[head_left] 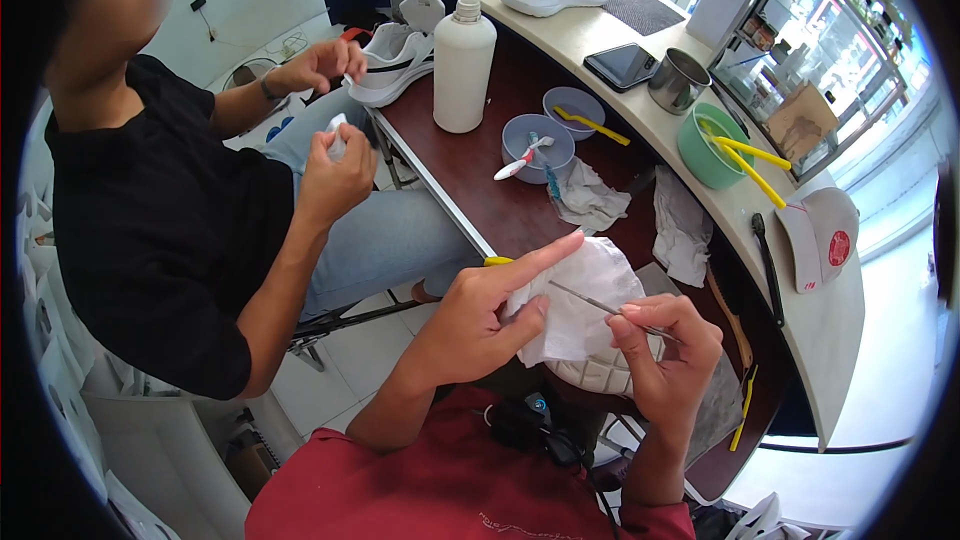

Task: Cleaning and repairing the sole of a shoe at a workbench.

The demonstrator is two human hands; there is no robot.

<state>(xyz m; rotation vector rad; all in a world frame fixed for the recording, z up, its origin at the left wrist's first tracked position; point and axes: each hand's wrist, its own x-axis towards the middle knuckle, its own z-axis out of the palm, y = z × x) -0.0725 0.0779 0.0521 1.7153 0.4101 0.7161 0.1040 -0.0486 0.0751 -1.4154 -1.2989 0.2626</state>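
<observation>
My left hand [480, 315] grips a white cloth [585, 300] wrapped over a white shoe, with the index finger stretched out along its top. The shoe's ribbed white sole [600, 375] shows below the cloth. My right hand [665, 345] pinches a thin metal pick [590, 302] whose tip rests on the cloth. Both hands are over my lap, just in front of the dark red table [500, 200].
A person in black sits at left, holding a white sneaker [395, 60] and a small cloth. On the table stand a white bottle [463, 65], two blue bowls [538, 145] with brushes, crumpled cloths [590, 198], a green bowl [712, 148], a metal cup [677, 80], a phone [620, 65].
</observation>
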